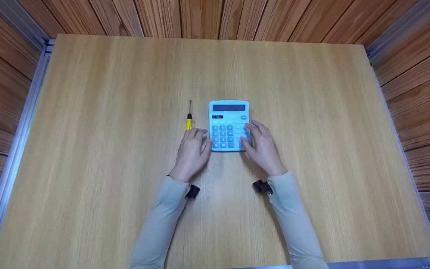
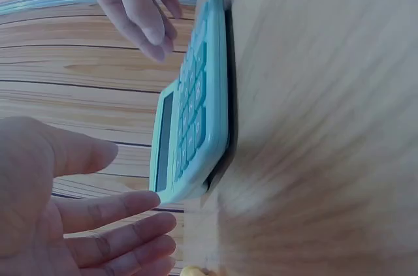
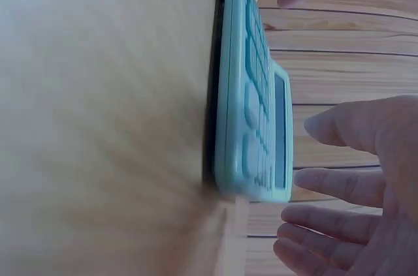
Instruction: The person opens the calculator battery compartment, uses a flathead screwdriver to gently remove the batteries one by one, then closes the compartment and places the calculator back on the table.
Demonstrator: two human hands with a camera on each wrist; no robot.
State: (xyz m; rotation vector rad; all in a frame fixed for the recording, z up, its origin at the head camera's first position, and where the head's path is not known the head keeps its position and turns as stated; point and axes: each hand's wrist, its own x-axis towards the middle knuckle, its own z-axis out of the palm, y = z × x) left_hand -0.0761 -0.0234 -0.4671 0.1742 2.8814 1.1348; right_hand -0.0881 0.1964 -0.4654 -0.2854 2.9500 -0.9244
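A light blue desk calculator lies face up on the wooden table, its dark display at the far end. My left hand is at its left side, thumb close by the lower left edge. In the left wrist view the fingers of that hand are extended and hold nothing. Over the calculator's right edge hovers my right hand, overlapping some keys in the head view. Its fingers look loosely spread in the right wrist view, with nothing between them. Just beyond my left fingertips lies a yellow and black screwdriver.
The wooden tabletop stretches out around both hands. Wood-plank walls and metal frame rails border it. A small black device sits at my left wrist, and another black device at my right.
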